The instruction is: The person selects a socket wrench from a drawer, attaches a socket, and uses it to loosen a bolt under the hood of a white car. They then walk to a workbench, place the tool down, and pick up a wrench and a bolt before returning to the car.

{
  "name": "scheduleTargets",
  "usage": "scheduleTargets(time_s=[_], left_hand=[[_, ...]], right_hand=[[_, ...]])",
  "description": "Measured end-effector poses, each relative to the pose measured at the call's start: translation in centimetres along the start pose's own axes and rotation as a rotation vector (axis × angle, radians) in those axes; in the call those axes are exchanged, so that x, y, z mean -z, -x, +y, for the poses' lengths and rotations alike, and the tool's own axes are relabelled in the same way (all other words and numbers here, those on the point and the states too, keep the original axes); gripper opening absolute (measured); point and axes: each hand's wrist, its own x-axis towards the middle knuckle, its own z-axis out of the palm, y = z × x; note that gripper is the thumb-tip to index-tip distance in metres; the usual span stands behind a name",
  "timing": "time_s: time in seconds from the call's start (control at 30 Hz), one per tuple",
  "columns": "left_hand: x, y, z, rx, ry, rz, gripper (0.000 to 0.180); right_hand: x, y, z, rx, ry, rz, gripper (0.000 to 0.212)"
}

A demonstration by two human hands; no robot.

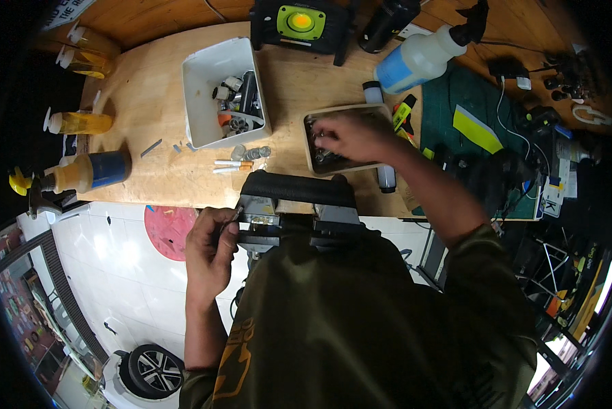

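Note:
My right hand (pixel 357 138) reaches over a shallow rectangular tray (pixel 312 165), its fingers down among small metal parts (pixel 325 155) inside. Motion smears those fingers, and whether they grip anything is hidden. Lower and to the left, my left hand (pixel 214 244) is closed in a pinch at the bench's front edge, beside a black and grey device (pixel 299 191) in front of my body. Something small seems to stick out at its fingertips, too small to name. A white plastic bin (pixel 198 102) with sockets and other metal parts stands behind, left of the tray.
Coins (pixel 253 153) and cigarettes (pixel 233 164) lie on the wooden bench (pixel 142 112). Spray bottles stand left (pixel 95 170) and back right (pixel 415 61). A work light (pixel 300 24) is at the back. A yellow highlighter (pixel 404 112) lies right of the tray, near a green mat (pixel 442 102).

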Motion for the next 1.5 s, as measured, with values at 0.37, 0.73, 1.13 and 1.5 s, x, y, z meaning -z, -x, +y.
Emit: scheduleTargets(time_s=[0.37,0.73,1.13,1.5], left_hand=[[-0.3,-0.4,0.1,0.029,0.06,-0.004,0.014],[-0.6,-0.5,-0.2,-0.076,-0.05,0.02,0.013],[-0.6,-0.4,0.1,0.002,-0.015,0.03,0.012],[-0.5,-0.6,-0.1,-0.015,0.018,0.029,0.013]], right_hand=[[1.7,4.2,0.7,-0.046,0.207,0.169,0.022],[-1.1,1.0,0.2,-0.122,0.288,-0.026,0.026],[-0.4,0.2,-0.9,-0.168,0.363,-0.172,0.033],[0.6,0.9,-0.8,-0.137,0.387,-0.119,0.034]])
